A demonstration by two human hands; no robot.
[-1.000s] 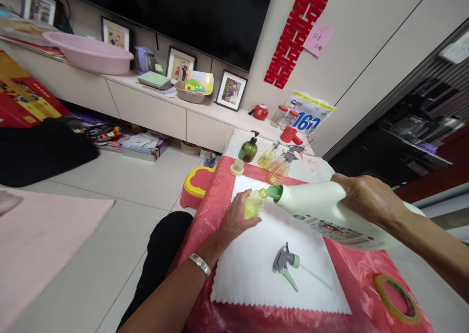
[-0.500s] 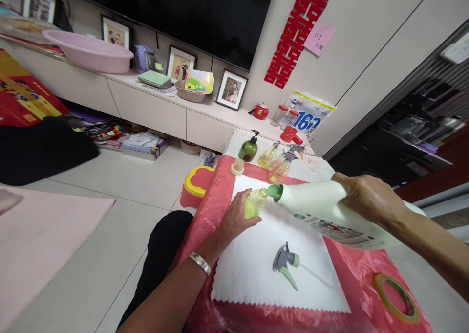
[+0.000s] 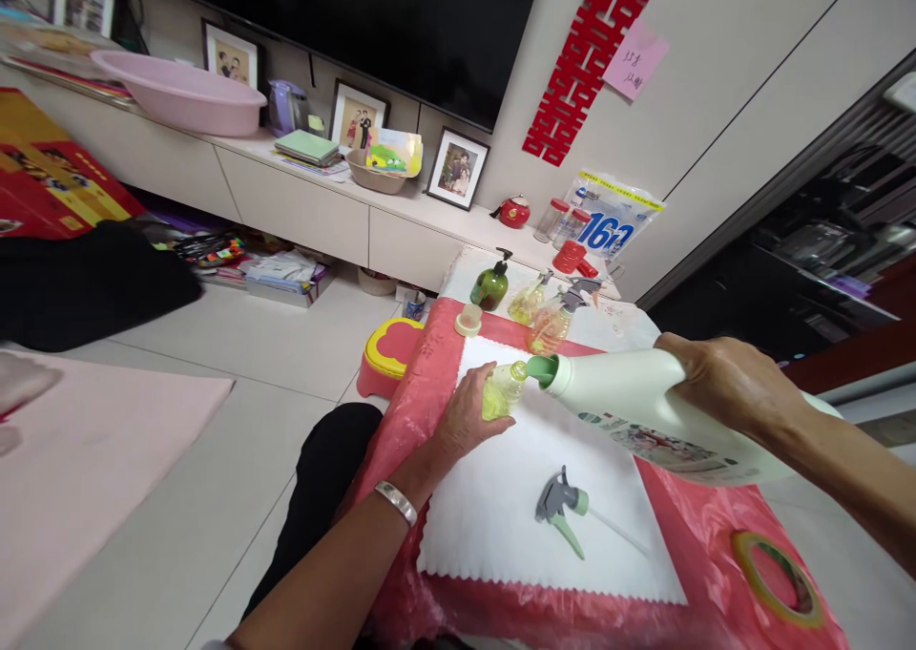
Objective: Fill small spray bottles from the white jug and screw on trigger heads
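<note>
My left hand (image 3: 468, 411) is wrapped round a small clear yellow-green spray bottle (image 3: 512, 383) with its top off, its neck tilted to the right. With my right hand (image 3: 726, 373) I grip the handle of a large pale green detergent jug (image 3: 622, 378), tipped on its side. The jug's green spout (image 3: 542, 371) is right at the small bottle's mouth; I cannot make out any liquid running. A grey and green trigger spray head (image 3: 562, 502) with its tube lies on the white scalloped mat (image 3: 493, 545) below my hands.
Beyond the mat stand a translucent cap (image 3: 468, 321), a green pump bottle (image 3: 490, 285) and two spray bottles, one yellowish (image 3: 528, 304) and one orange-tinted (image 3: 550, 329). A tape roll (image 3: 777, 578) lies on the red table cover (image 3: 722, 526). A red-yellow stool (image 3: 386, 354) is at left.
The view has shifted slightly, so everything sits a little further right. Both hands keep their holds, and the jug's spout stays at the bottle's mouth.
</note>
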